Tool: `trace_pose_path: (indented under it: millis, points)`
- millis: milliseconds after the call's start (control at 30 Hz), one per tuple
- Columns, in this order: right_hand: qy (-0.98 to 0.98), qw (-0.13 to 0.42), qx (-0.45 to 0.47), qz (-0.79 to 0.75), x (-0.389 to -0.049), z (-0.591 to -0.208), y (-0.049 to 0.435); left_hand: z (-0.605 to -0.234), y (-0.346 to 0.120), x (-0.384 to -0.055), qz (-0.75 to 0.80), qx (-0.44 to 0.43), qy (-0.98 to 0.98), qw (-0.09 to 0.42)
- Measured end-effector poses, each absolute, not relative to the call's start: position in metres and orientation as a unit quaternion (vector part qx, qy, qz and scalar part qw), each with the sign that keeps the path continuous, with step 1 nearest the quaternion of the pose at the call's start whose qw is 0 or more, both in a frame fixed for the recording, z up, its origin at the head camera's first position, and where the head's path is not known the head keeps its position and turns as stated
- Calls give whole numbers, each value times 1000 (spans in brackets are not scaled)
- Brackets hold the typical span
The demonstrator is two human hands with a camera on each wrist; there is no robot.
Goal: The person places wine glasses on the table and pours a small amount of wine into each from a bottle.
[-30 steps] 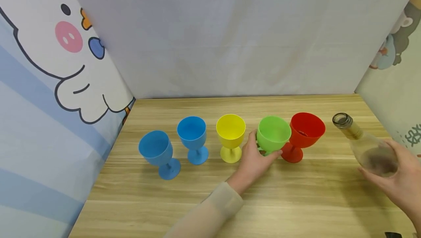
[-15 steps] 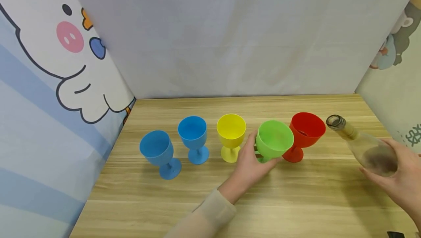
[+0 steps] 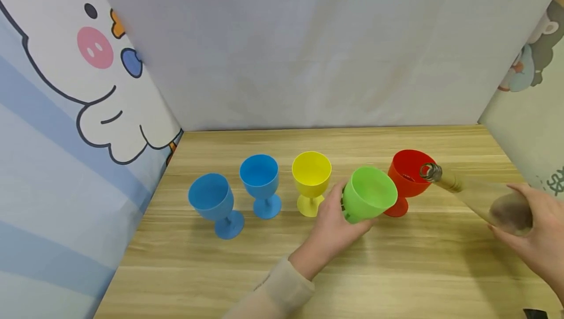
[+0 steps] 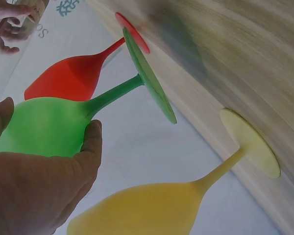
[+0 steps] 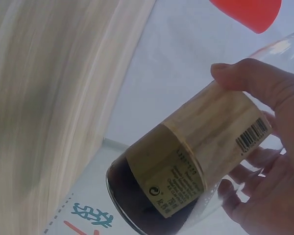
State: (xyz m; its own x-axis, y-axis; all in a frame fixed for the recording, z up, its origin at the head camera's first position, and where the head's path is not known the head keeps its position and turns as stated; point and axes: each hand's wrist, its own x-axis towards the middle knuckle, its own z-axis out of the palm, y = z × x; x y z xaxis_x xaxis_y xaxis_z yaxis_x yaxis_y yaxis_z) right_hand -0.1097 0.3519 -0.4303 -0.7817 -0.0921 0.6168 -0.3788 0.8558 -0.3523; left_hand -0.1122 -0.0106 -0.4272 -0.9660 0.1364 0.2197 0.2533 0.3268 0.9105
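Observation:
My left hand [image 3: 330,226] grips the bowl of a green goblet [image 3: 370,194], tipped a little to the right. In the left wrist view the foot of the green goblet [image 4: 149,76] is off the table. My right hand [image 3: 539,233] holds a clear glass bottle [image 3: 484,201] by its lower body, its neck slanting left. The bottle's mouth is right of the green goblet and overlaps the rim of a red goblet [image 3: 403,182] from the head view. Dark liquid sits near the base of the labelled bottle [image 5: 152,181] in the right wrist view.
A yellow goblet [image 3: 311,172] stands just left of my left hand. Farther left stand a blue goblet [image 3: 260,177] and another blue goblet [image 3: 212,199]. All are on the wooden table [image 3: 176,280]. A pale backdrop [image 3: 291,64] rises behind it.
The green goblet has come nearer, slightly right, and tipped more to the right. The bottle has tilted further, its mouth moving left and slightly down toward the green goblet.

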Motion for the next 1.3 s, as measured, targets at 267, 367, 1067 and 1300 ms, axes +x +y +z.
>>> trace_pose_path:
  millis: [267, 367, 1067, 1300]
  points:
    - [-910, 325, 155, 207, -110, -424, 350, -424, -16, -107, -554, -134, -819, 65]
    - [-903, 341, 173, 194, -112, -422, 351, -423, -18, -105, -549, -141, -821, 66]
    - [-911, 328, 201, 151, -111, -413, 349, -413, -24, -99, -516, -146, -842, 48]
    - [-903, 344, 218, 139, -114, -409, 350, -414, -27, -99, -511, -143, -846, 44]
